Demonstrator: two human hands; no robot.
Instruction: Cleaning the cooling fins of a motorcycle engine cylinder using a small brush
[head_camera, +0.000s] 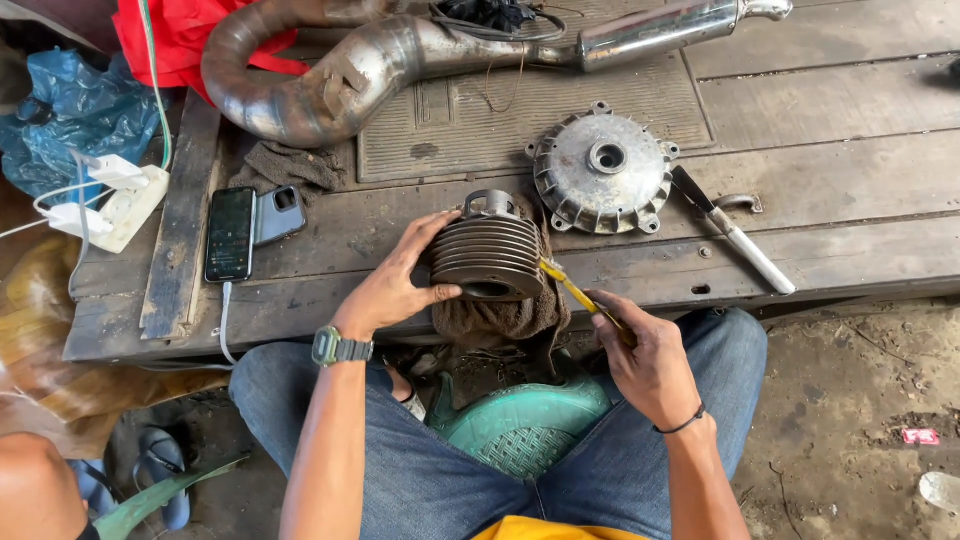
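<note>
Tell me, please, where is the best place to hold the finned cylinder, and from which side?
Grip the finned cylinder around its ribbed side wall, coming from the left, as the left hand does now. It lies on a brown rag with its open bore facing the person, and the right hand works a yellow-handled tool from the right.

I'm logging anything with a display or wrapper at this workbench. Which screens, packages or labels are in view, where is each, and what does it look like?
Smartphone: lying flat on the wooden bench, left of the finned cylinder that the left hand steadies; black rectangle, dim screen up, cable at its bottom end.
Wristwatch: on the left wrist; small green case, face too small to tell.
Small wrapper: on the ground at right; red and white scrap.
</note>
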